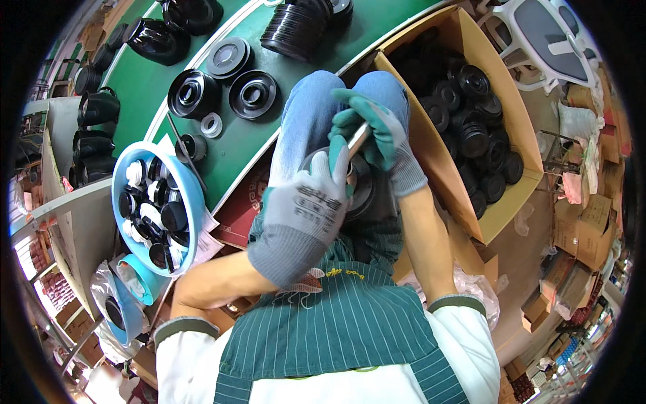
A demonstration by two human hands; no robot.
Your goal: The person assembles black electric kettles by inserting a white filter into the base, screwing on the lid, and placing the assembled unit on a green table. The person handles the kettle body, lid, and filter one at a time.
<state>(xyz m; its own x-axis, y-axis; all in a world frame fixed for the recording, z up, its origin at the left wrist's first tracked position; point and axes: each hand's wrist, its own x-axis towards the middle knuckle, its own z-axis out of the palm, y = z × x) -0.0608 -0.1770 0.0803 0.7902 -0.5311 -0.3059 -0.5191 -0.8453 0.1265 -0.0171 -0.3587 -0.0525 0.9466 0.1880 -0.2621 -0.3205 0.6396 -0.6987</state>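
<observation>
Both my hands wear grey and green knit gloves and work close together over my lap. My right hand (387,141) is closed around a slim pale metal rod (359,140), which slants down toward my left hand. My left hand (306,202) lies over a black round part (363,188) at my thighs and grips it from its left side. Its fingers reach up beside the rod, and their tips are partly hidden. A small metal piece shows at the centre of the part. Where the rod's lower end touches is hidden by my left hand.
A cardboard box (515,202) of black round parts stands at my right. The green table (232,151) ahead-left carries black discs (254,94), stacked rings (289,34) and glossy black pots (158,42). At my left, a blue basin (195,232) holds black and white pieces. A chair (545,34) stands far right.
</observation>
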